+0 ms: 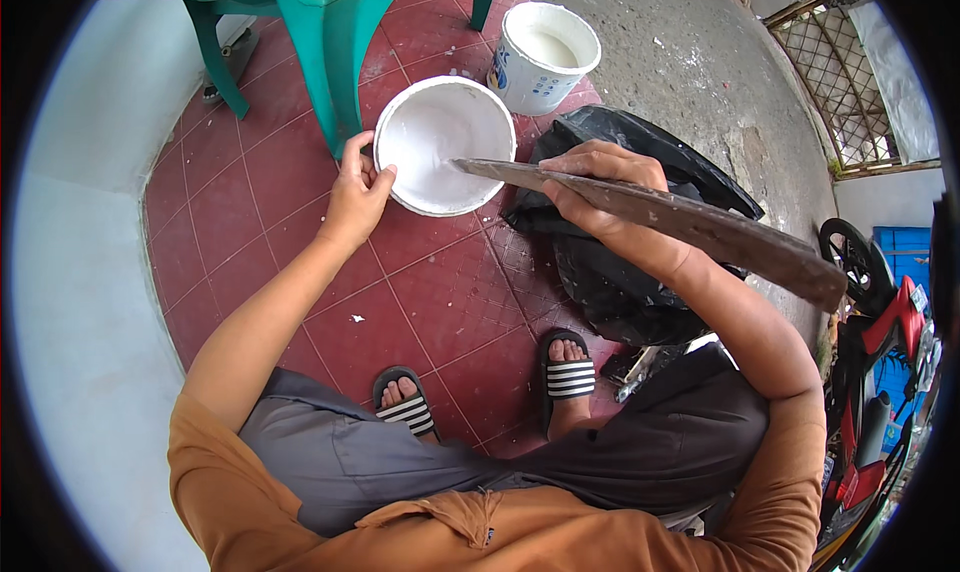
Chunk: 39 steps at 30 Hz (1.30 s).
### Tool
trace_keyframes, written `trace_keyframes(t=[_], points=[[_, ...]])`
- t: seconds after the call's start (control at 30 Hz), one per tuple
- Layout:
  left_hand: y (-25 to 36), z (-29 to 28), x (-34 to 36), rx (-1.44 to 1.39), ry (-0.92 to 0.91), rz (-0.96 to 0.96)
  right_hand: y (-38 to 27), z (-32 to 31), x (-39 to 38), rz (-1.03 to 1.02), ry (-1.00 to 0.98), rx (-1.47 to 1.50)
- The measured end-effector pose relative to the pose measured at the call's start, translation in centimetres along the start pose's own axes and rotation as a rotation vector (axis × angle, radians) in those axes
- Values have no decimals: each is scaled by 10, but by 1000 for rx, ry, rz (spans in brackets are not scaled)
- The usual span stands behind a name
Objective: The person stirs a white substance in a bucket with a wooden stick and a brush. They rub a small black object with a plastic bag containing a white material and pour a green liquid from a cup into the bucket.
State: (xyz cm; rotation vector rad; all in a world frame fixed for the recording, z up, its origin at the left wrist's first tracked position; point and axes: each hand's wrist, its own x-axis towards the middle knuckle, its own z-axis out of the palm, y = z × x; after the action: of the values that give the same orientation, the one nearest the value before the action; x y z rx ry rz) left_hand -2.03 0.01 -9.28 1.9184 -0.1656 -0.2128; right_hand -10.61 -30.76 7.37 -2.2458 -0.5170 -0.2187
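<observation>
From the head view, my left grip (360, 194) is pinched over the left rim of the white bucket (440, 94), upper centre of the frame. My right grip (612, 164) is closed round a brown board (720, 237), its narrow tip reaching inside the bucket. I judge the stirring under way: the white mix (425, 162) looks fairly smooth, marked near the tip; how much remains I can't tell. Neither grip touches the second bucket (532, 90), upper middle.
</observation>
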Motion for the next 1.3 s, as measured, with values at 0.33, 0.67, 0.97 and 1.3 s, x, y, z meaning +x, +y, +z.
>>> trace_keyframes(t=[0.33,0.67,0.97,1.3], points=[[2,9,3,-24,60,7,4,0,-1,-30,40,-1],[14,12,-2,50,69,48,-19,-16,8,-77,38,-40],[40,22,-6,136,-16,120,-29,-27,3,-144,-51,-75],[48,26,-4,156,-7,129,-30,-29,-1,-31,-57,-86]])
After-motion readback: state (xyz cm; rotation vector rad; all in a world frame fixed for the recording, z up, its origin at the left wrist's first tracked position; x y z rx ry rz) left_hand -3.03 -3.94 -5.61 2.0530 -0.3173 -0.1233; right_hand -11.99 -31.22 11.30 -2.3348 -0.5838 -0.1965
